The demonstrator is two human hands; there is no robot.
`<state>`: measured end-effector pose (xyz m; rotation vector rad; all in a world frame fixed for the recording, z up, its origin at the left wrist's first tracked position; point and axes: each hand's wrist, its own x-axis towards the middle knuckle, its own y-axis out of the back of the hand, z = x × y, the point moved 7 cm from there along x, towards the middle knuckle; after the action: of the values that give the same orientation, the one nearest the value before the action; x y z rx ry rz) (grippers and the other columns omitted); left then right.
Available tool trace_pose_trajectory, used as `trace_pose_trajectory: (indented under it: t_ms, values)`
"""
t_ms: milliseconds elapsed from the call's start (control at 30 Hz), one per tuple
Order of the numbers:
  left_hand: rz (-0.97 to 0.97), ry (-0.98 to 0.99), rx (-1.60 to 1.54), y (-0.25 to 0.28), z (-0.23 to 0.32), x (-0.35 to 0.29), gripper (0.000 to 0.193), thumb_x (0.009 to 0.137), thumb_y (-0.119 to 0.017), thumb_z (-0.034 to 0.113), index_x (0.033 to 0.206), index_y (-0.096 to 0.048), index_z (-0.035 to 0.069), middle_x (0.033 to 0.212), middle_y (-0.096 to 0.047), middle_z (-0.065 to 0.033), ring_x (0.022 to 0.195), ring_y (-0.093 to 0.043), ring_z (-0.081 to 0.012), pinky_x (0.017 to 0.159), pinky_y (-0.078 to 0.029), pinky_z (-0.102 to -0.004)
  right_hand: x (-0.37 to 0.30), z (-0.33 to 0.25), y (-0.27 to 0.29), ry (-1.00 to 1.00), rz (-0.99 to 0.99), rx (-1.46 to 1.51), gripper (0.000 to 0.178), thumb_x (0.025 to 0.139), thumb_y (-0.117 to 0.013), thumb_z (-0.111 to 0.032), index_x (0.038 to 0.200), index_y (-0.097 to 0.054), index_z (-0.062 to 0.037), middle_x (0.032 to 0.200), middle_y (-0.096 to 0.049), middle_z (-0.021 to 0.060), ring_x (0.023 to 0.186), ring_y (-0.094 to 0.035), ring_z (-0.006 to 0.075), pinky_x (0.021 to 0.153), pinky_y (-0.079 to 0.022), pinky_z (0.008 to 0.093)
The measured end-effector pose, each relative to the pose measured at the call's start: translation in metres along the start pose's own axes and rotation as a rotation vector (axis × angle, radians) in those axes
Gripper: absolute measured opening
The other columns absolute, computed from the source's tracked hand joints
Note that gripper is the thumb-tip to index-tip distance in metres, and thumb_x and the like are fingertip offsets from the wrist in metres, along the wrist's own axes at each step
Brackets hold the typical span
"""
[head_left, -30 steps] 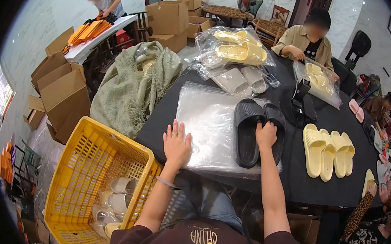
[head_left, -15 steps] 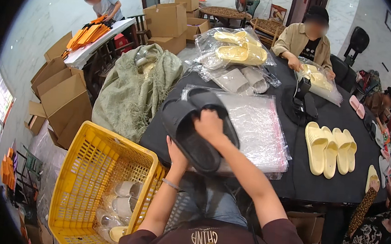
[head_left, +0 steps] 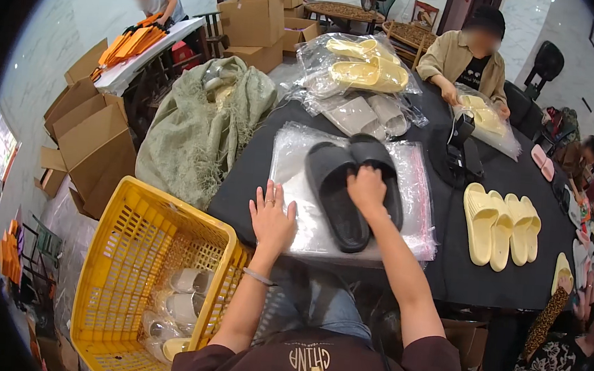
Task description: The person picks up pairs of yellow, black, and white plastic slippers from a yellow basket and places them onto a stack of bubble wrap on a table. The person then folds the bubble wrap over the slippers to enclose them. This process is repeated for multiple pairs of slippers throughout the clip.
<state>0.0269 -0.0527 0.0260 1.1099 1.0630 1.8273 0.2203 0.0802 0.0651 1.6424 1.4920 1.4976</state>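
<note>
A pair of black slide slippers (head_left: pixel 340 210) lies side by side over a stack of clear plastic bags (head_left: pixel 285 157), toes pointing away from me. My right hand (head_left: pixel 368 191) is closed on the pair where their inner edges meet, just below the straps; its fingertips are hidden. My left hand (head_left: pixel 271 218) rests flat with fingers spread at the stack's left edge, apart from the slippers and holding nothing.
A yellow crate (head_left: pixel 163 203) with bagged slippers stands at my left, beside a green woven sack (head_left: pixel 204 129). Bagged yellow slippers (head_left: pixel 369 72) lie beyond the stack. Loose yellow slippers (head_left: pixel 493 225) sit to the right. Across the black table (head_left: pixel 421 286) a person handles a bagged pair.
The black slippers have moved right and down onto the bag stack, carried by my right hand. My left hand has let go of them and now lies flat beside them.
</note>
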Motion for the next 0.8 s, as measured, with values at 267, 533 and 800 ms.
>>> trace_pose_trajectory:
  t_ms: [267,533,800]
  values:
    - [-0.020,0.014,-0.020,0.001,-0.001,0.000,0.058,0.091,-0.040,0.040,0.138,-0.038,0.007,0.149,-0.027,-0.0092,0.137,-0.023,-0.0312,0.110,-0.016,-0.0481,0.000,0.079,0.023,-0.188,0.043,-0.022,0.038,0.085,-0.055,-0.032,0.089,-0.059,0.0048,0.095,-0.060,0.0192,0.095,-0.056,0.0366,0.077,-0.049,0.0463]
    - [-0.021,0.005,-0.032,-0.002,-0.002,0.001,0.058,0.091,-0.040,0.041,0.139,-0.037,0.008,0.149,-0.027,-0.0092,0.137,-0.023,-0.0309,0.111,-0.015,-0.0479,-0.005,0.103,0.028,-0.186,0.072,-0.064,0.037,0.085,-0.055,-0.033,0.088,-0.059,0.0037,0.096,-0.060,0.0172,0.096,-0.055,0.0347,0.077,-0.050,0.0446]
    - [-0.086,0.025,-0.030,0.003,0.001,0.005,0.059,0.090,-0.042,0.042,0.137,-0.039,0.007,0.148,-0.028,-0.0122,0.138,-0.020,-0.0323,0.110,-0.014,-0.0495,-0.006,0.101,0.026,-0.173,0.104,-0.059,0.038,0.085,-0.056,-0.033,0.090,-0.059,0.0042,0.096,-0.060,0.0176,0.095,-0.055,0.0344,0.079,-0.049,0.0441]
